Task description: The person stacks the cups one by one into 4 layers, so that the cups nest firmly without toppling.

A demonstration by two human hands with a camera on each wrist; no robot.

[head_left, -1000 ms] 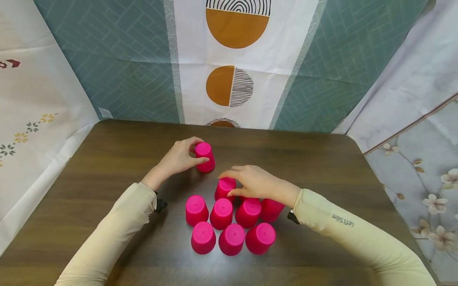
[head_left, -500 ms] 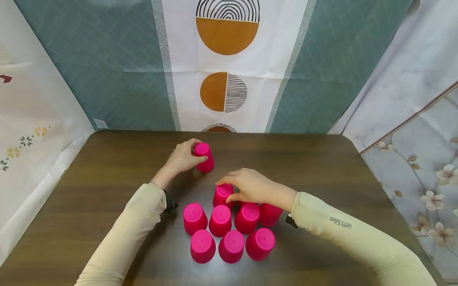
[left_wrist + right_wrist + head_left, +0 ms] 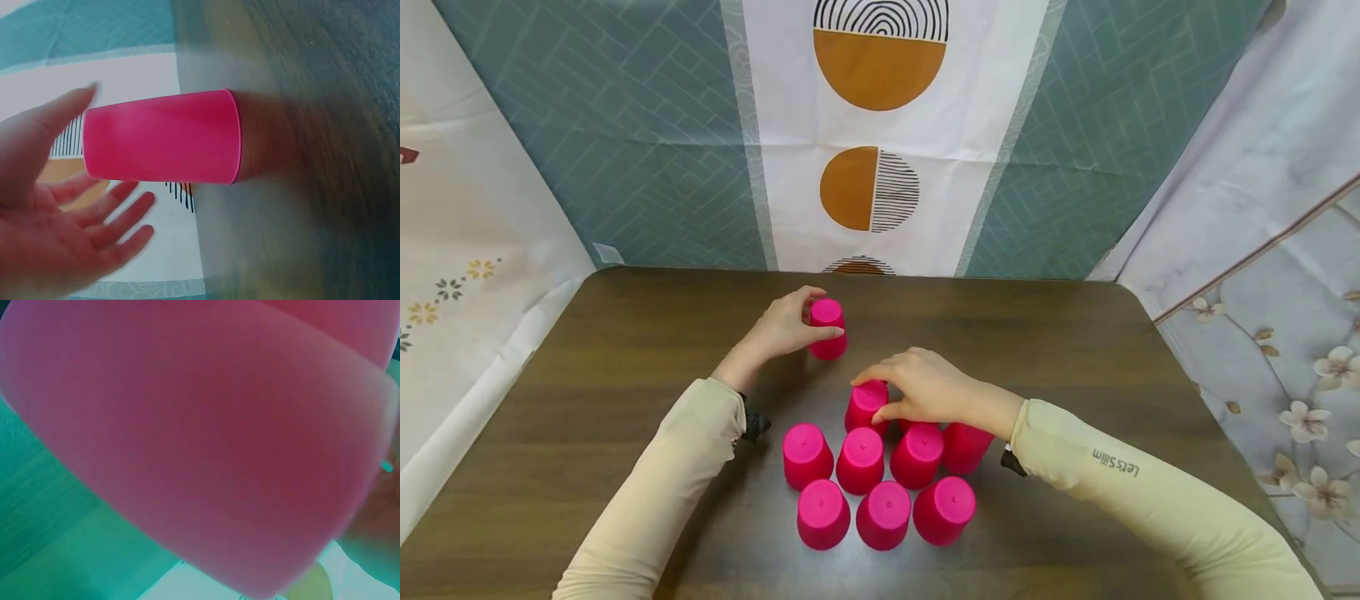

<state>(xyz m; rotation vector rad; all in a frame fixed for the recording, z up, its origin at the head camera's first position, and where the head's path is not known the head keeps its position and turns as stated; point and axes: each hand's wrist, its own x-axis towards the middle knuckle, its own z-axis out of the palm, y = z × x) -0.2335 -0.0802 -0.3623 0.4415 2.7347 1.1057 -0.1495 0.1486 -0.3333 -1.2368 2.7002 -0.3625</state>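
Observation:
A pink cup (image 3: pixel 827 313) stands upside down at the back of the table, apart from the others. My left hand (image 3: pixel 784 325) is around it; in the left wrist view the thumb stands off the cup (image 3: pixel 162 139) and the fingers (image 3: pixel 128 219) are spread beside it. My right hand (image 3: pixel 936 387) grips another upturned pink cup (image 3: pixel 867 402) at the back of the group, index finger on the far side, thumb on the near side. That cup (image 3: pixel 206 437) fills most of the right wrist view, with little of the hand showing.
Several more upturned pink cups, such as the front one (image 3: pixel 883 515), stand in close rows in front of my right hand. One or more are partly hidden under that hand. A patterned cloth (image 3: pixel 880 108) hangs behind the brown table (image 3: pixel 1060 333).
The view has shifted a little as the head moved. My left hand has loosened around the lone cup, which stays in place. My right hand stays at its cup.

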